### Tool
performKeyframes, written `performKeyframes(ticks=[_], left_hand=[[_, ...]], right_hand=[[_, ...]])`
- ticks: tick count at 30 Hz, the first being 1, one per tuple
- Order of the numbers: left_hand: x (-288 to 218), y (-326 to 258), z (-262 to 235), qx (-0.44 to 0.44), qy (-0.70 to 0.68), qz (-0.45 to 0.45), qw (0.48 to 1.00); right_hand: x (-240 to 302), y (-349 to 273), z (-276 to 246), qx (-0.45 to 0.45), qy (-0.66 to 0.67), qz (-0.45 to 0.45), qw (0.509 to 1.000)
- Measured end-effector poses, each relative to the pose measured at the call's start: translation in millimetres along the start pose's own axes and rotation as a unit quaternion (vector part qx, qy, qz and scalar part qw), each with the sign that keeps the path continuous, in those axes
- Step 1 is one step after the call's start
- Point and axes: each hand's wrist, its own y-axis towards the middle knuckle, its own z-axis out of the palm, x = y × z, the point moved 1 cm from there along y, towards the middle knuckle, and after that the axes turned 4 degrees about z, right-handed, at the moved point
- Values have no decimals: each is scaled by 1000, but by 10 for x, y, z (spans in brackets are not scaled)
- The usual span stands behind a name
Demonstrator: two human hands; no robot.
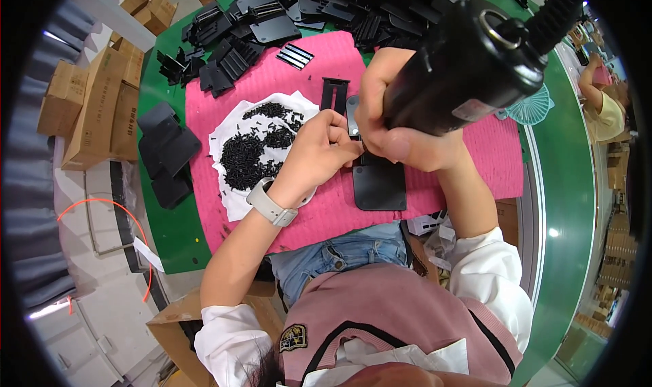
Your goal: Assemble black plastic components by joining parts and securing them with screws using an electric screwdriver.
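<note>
My right hand (411,132) is wrapped round a black electric screwdriver (455,67), its cable running off to the upper right. Beneath it lies a black plastic bracket (379,186) with a flat square plate, on the pink foam mat (272,234). My left hand (322,149) is beside the bracket with thumb and fingertips pinched together; what they hold, if anything, is too small to make out. The screwdriver's tip is hidden behind my right hand. To the left, a white cloth (234,207) bears heaps of small black screws (244,159). A slotted black part (334,93) lies just beyond my left hand.
Piled black plastic parts (275,30) cover the far side of the green table (176,244). More black plates (166,152) lie at the left edge. A teal mesh fan-shaped item (530,108) is at right. Cardboard boxes (102,108) stand left; another person (604,108) is far right.
</note>
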Motion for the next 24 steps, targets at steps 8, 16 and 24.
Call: performKeyframes(ticks=[8,16,24], left_hand=[[-17,9,41,-11,7,22,1000],[54,-21,24,-27,3,58,998],[-168,-186,-36,-59,-195,-7,979]], right_hand=[[0,-15,-1,-1,2,-1,1000],[42,-20,37,2,-34,-68,997],[262,48,-210,165,219,-173,946]])
